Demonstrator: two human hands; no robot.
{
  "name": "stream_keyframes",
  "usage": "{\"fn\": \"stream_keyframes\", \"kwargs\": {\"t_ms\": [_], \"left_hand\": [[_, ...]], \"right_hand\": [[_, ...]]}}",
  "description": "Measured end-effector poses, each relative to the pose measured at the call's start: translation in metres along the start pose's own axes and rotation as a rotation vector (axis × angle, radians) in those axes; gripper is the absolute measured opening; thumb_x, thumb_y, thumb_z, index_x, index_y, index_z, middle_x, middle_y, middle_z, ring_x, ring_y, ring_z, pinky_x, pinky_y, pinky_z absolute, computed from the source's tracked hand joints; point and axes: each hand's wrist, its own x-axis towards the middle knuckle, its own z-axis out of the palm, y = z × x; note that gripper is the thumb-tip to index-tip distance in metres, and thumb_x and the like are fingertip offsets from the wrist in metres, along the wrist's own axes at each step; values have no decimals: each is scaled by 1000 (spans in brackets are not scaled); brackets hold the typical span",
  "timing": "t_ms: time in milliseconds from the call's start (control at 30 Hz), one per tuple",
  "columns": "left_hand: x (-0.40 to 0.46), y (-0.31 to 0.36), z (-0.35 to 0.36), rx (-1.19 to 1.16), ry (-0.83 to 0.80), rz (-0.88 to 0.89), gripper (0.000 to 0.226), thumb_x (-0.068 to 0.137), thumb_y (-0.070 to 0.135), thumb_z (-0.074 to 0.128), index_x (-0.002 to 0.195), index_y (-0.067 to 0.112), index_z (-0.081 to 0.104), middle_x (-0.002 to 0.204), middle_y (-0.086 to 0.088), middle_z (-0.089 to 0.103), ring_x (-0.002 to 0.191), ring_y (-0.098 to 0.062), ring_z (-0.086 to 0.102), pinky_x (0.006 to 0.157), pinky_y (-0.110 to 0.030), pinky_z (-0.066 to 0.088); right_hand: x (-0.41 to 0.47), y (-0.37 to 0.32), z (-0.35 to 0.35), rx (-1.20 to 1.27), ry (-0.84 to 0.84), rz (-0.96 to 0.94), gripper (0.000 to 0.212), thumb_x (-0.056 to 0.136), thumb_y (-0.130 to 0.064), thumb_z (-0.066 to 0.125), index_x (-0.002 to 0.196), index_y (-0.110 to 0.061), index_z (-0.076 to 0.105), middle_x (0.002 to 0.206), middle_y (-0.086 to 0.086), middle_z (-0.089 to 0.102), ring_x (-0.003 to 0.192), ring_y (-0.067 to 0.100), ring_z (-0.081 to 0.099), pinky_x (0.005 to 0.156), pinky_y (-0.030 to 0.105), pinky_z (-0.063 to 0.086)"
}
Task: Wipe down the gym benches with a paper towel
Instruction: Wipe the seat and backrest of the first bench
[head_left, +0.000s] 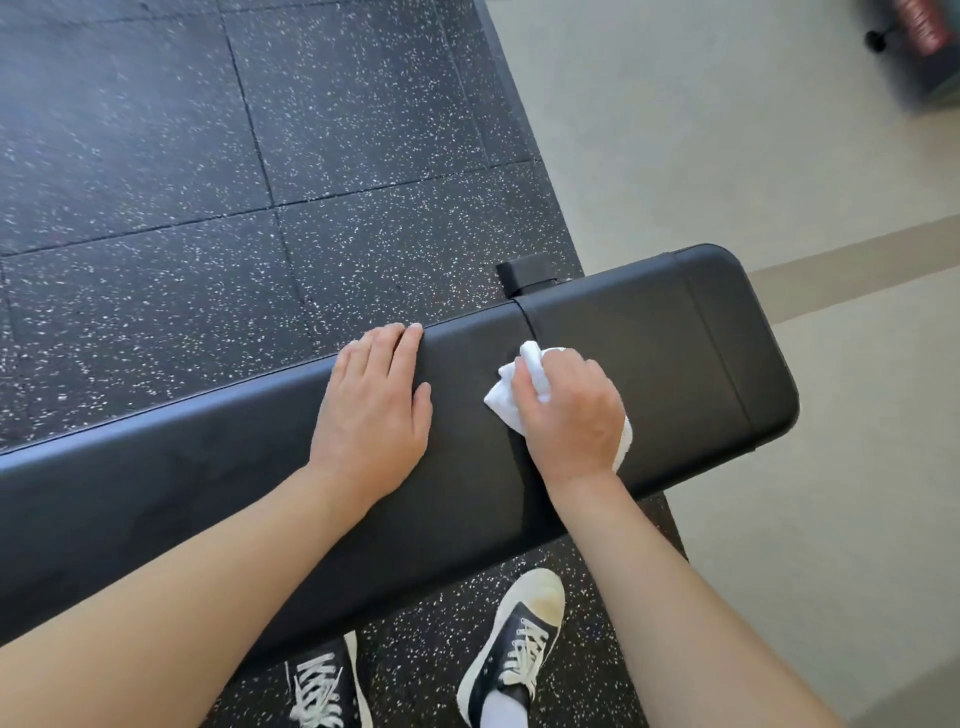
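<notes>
The right hand (569, 410), right of the frame's centre, is closed in a loose fist around a crumpled white paper towel (511, 392) and presses it down onto the long black padded gym bench (675, 353). Bits of towel stick out to the left of the knuckles and at the lower right edge of the hand. The left hand (376, 405), just beside it at mid-frame, lies flat and spread on the pad with nothing in it, its fingertips reaching over the bench's far edge. The bench runs slantwise from the lower left of the frame to a rounded end at the right; a seam crosses the pad just above the towel. A small black bracket (524, 273) shows behind the far edge. Two black-and-white laced canvas sneakers (511, 649) stand on the dark speckled rubber floor tiles (208, 156) at the bottom. Pale beige flooring (779, 130) fills the right side.
</notes>
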Motion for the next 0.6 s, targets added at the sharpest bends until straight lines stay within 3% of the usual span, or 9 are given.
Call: {"fn": "stream_keyframes", "kwargs": {"t_ms": [100, 200, 400, 500, 600], "left_hand": [[-34, -44, -15, 1, -21, 103, 60, 103, 29, 43, 160, 10, 40, 165, -13, 38, 154, -35, 33, 128, -50, 24], [-85, -92, -28, 42, -41, 160, 60, 103, 30, 41, 162, 17, 39, 171, -7, 29, 159, -30, 25, 129, -52, 21], [-178, -120, -47, 35, -144, 38, 64, 100, 30, 38, 163, 18, 36, 173, -4, 23, 160, -29, 22, 128, -54, 21], [-192, -103, -65, 17, -242, -76, 64, 99, 29, 40, 161, 17, 40, 172, -5, 26, 159, -29, 25, 127, -54, 26], [-191, -83, -87, -124, -304, -253, 48, 104, 21, 49, 151, 16, 54, 166, -3, 38, 152, -26, 36, 123, -45, 34]], "right_hand": [[-12, -46, 8, -2, -33, 34, 34, 96, -35, 64, 71, -15, 51, 69, 3, 56, 59, 27, 49, 53, 39, 40], [-33, -98, 14, 20, -89, -63, 33, 95, -35, 64, 72, -15, 52, 70, 3, 55, 59, 27, 49, 54, 37, 36], [-77, -155, 3, 64, -279, -193, 25, 96, -35, 60, 82, -14, 60, 80, 3, 59, 66, 26, 50, 59, 38, 36], [-74, -148, -15, 140, -528, -209, 21, 99, -31, 56, 99, -10, 59, 97, 6, 60, 82, 29, 54, 71, 41, 43], [-62, -141, -43, 369, -807, 16, 20, 99, -40, 56, 103, -20, 56, 96, -7, 60, 90, 19, 56, 69, 33, 36]]}}
